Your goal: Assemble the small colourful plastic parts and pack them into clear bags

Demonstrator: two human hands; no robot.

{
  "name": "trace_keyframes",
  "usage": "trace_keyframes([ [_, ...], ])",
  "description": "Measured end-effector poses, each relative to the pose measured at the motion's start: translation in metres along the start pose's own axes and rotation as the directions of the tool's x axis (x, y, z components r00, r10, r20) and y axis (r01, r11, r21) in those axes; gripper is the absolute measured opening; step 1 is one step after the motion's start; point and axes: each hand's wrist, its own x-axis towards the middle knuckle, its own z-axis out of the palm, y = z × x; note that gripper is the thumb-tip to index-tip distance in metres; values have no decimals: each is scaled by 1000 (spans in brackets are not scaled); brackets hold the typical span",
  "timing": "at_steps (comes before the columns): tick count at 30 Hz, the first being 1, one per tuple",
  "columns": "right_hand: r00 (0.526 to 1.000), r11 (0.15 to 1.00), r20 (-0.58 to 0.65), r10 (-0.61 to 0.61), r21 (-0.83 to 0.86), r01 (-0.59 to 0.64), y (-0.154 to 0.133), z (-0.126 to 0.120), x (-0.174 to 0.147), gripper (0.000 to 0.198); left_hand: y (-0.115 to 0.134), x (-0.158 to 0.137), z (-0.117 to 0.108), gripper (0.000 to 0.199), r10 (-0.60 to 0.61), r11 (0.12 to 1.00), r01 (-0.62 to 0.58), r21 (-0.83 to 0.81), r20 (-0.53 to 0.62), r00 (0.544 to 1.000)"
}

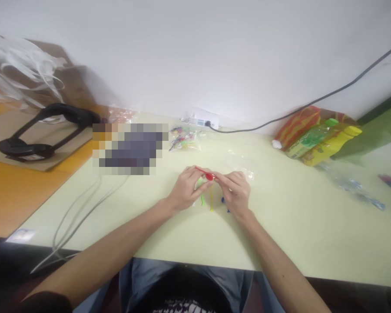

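Both hands meet over the middle of the pale table, gripping a small red plastic piece point(209, 177) with a round end and a thin stem. My left hand point(186, 188) pinches it from the left, thumb below and fingers above. From the other side, the fingers of my right hand point(237, 191) close on it. Under the hands lie a yellow stick point(211, 202), a green stick point(202, 199) and a blue piece point(228, 211), each partly covered. The exact kind of these small parts is too small to tell.
A clear bag of colourful pieces point(184, 140) lies beyond the hands, near a power strip point(200, 120) with a dark cable point(263, 126). Bottles point(332, 145) and crinkled plastic point(352, 184) lie right. A pixelated dark patch, white cables point(81, 204) and a black frame point(45, 130) are left.
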Motion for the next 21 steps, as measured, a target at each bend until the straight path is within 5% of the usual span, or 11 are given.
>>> trace_keyframes([
  [6, 995, 999, 93, 38, -14, -37, 4, 0, 0, 31, -4, 1, 0, 18, 8, 999, -6, 39, -55, 998],
  [11, 998, 1000, -66, 6, 19, -5, 2, -7, -1, 46, -4, 4, -1, 16, 91, 990, -82, 112, -75, 993],
  [16, 991, 994, 95, -94, 69, 88, -1, -6, -5, 49, -2, 4, 1, 13, 168, 968, -159, 192, -29, 985],
  [21, 987, 974, 77, -139, 189, 122, -10, -5, -4, 41, -3, 5, 0, 15, 156, 967, -138, 216, -69, 985],
])
